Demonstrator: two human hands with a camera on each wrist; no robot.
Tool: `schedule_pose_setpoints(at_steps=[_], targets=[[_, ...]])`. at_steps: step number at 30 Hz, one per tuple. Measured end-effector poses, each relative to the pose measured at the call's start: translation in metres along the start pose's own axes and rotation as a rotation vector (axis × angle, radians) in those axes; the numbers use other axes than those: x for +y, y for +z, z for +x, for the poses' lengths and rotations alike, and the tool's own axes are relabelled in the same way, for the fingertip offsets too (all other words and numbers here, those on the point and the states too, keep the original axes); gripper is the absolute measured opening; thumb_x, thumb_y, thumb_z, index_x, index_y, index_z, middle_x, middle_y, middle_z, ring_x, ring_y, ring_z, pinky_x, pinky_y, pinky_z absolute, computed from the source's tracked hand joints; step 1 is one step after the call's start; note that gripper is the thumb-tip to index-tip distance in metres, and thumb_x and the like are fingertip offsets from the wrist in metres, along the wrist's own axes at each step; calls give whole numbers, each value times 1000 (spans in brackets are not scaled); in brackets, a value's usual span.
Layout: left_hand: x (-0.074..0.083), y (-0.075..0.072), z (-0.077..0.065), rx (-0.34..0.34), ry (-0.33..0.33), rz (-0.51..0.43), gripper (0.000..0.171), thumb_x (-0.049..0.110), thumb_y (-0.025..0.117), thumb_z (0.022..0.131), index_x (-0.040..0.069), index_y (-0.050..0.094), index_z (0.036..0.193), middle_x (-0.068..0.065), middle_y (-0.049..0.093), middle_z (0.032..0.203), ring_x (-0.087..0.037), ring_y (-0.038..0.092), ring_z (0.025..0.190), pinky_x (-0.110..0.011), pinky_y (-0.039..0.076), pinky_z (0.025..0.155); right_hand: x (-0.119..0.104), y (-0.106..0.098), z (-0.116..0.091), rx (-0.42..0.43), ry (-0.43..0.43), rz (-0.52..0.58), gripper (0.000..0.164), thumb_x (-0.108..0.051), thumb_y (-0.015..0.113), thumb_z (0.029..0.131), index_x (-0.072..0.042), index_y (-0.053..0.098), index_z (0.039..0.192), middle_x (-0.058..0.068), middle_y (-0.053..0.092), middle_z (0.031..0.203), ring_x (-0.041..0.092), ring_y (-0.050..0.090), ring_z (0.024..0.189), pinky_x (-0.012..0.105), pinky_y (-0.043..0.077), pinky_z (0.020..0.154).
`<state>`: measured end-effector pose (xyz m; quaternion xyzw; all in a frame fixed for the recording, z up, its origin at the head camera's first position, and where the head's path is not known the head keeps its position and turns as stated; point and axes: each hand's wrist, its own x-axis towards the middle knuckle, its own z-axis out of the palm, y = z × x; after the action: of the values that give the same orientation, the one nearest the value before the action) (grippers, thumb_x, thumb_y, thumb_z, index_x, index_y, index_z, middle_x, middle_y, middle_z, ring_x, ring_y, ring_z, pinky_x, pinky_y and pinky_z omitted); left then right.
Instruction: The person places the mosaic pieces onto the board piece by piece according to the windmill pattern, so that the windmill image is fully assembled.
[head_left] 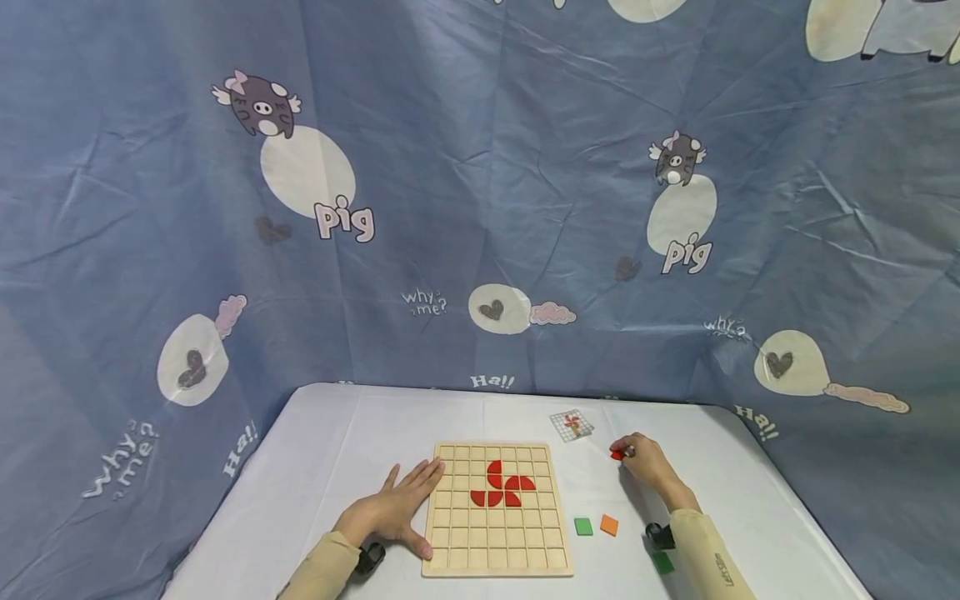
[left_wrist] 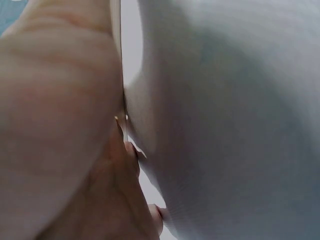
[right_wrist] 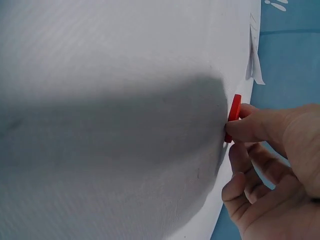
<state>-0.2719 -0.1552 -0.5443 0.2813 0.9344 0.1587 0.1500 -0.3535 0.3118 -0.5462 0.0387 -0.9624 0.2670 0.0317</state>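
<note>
A square wooden grid board (head_left: 495,533) lies on the white table, with several red quarter-round pieces (head_left: 513,483) in its middle cells. My left hand (head_left: 393,506) rests against the board's left edge, fingers and thumb spread straight. Off to the right, my right hand (head_left: 645,460) pinches a red piece (right_wrist: 234,116) between thumb and fingertips, close over the table. In the right wrist view the piece is seen edge-on, and the other fingers are curled beneath. The left wrist view is mostly filled by the left hand (left_wrist: 55,120) and the tablecloth.
A card with a red flower-like picture on a grid (head_left: 572,425) lies behind the board to the right. Right of the board are a green square (head_left: 583,527) and an orange square (head_left: 609,525). Another green square (head_left: 663,562) lies by the right wrist. A blue curtain (head_left: 450,208) stands behind.
</note>
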Motion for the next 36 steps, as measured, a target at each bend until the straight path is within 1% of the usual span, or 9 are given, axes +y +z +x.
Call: schedule_pose_setpoints(at_steps=[4, 6, 8, 11, 15, 19, 22, 29, 36], targets=[[-1, -1, 0, -5, 2, -11, 136, 70, 74, 55, 7, 8, 155, -12, 5, 164, -34, 6, 150, -66, -1, 116, 0, 1, -1, -2, -9, 20, 28, 8, 64, 75, 3, 67, 102, 13, 62, 94, 23, 58, 83, 41, 51, 75], [-1, -1, 0, -8, 3, -18, 136, 69, 75, 56, 7, 8, 155, -12, 5, 164, -34, 6, 150, -66, -1, 116, 0, 1, -2, 6, -7, 30, 29, 4, 65, 76, 6, 64, 105, 14, 62, 94, 23, 59, 83, 40, 52, 75], [-1, -2, -1, -11, 3, -22, 136, 69, 75, 56, 6, 8, 155, -12, 5, 164, -35, 5, 150, -66, -1, 116, -1, 2, -2, 19, -3, 31, 28, -2, 66, 78, 8, 61, 104, 15, 61, 92, 22, 59, 81, 38, 51, 74], [0, -3, -2, -15, 2, -29, 136, 68, 76, 56, 6, 8, 155, -13, 5, 164, -35, 5, 150, -66, -1, 116, -3, 3, -4, 34, 42, 17, 27, -15, 67, 85, 7, 58, 97, 13, 58, 86, 21, 55, 76, 34, 48, 67], [1, -3, -2, -18, 1, -31, 135, 67, 76, 56, 6, 7, 155, -13, 5, 163, -34, 5, 150, -67, -1, 116, -8, 4, -5, 33, 142, -16, 35, -30, 67, 89, 2, 53, 88, 10, 54, 77, 20, 50, 69, 30, 42, 58], [1, -3, -2, -12, 8, -17, 135, 68, 75, 56, 5, 8, 155, -14, 6, 163, -35, 6, 150, -67, 0, 116, -7, 5, -5, 38, 171, -26, 33, -26, 70, 86, 1, 53, 84, 10, 54, 75, 21, 50, 68, 31, 42, 57], [1, -3, -2, -10, 10, -11, 135, 69, 74, 56, 5, 8, 155, -14, 5, 163, -35, 7, 150, -67, 0, 116, -6, 5, -4, 46, 153, -25, 28, -20, 72, 83, 2, 55, 84, 10, 55, 75, 21, 51, 68, 30, 42, 58], [2, -3, -2, -11, 2, -24, 135, 67, 75, 56, 6, 8, 155, -13, 5, 163, -35, 6, 150, -66, -1, 116, -8, 3, -4, 58, 173, 6, 26, -17, 74, 82, 1, 57, 85, 9, 57, 75, 18, 51, 66, 27, 40, 55], [-2, -2, -3, -5, 39, -27, 135, 69, 74, 57, 3, 8, 155, -15, 4, 163, -37, 5, 150, -69, 0, 115, -7, 4, -6, 57, 190, 1, 28, -18, 76, 81, 2, 58, 88, 10, 59, 79, 18, 52, 69, 27, 43, 56]])
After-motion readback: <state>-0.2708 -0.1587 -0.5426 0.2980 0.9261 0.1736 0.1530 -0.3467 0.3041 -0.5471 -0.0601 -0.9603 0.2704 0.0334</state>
